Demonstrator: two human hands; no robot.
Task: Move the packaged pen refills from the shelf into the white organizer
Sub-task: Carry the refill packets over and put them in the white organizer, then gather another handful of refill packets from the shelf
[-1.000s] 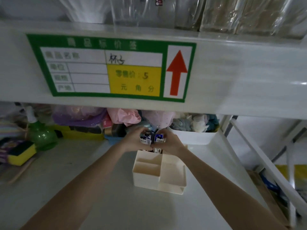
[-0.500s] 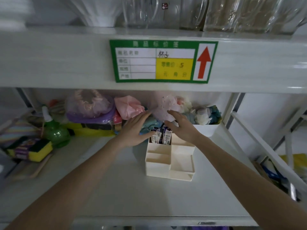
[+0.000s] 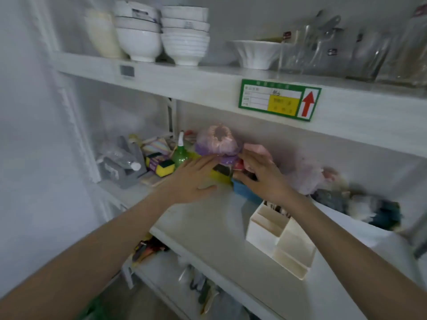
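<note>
Left hand (image 3: pixel 194 179) fingers spread flat, palm down, holding nothing — hovering low over the shelf (image 3: pixel 208 227) just in front of a yellow pack (image 3: pixel 219 175). Right hand (image 3: pixel 263 179) fingers loosely curled and reaching into the clutter at the back, beside a blue box (image 3: pixel 242 192); can't tell if they pinch anything, fingertips are blurred. Hands are near each other, not touching.

Shelf is a pale, bare white board; clutter runs along the back: purple-pink bagged bundle (image 3: pixel 217 142), green spray bottle (image 3: pixel 180 155), yellow sponges (image 3: pixel 161 167), grey tape dispenser (image 3: pixel 124 162) at left. Upper shelf carries stacked white bowls (image 3: pixel 161 35) and glassware (image 3: pixel 346 49); a green price tag (image 3: pixel 279 102) with a red arrow is stuck on its front edge. White wall at left, a lower shelf with mixed items below.

White organizer (image 3: pixel 279 241) sits on the shelf right of centre, under the right forearm — cream-white, several open compartments. Packaged pen refills (image 3: pixel 276 207) stand upright in its rear compartment; only dark, blurred tops show, print unreadable.
</note>
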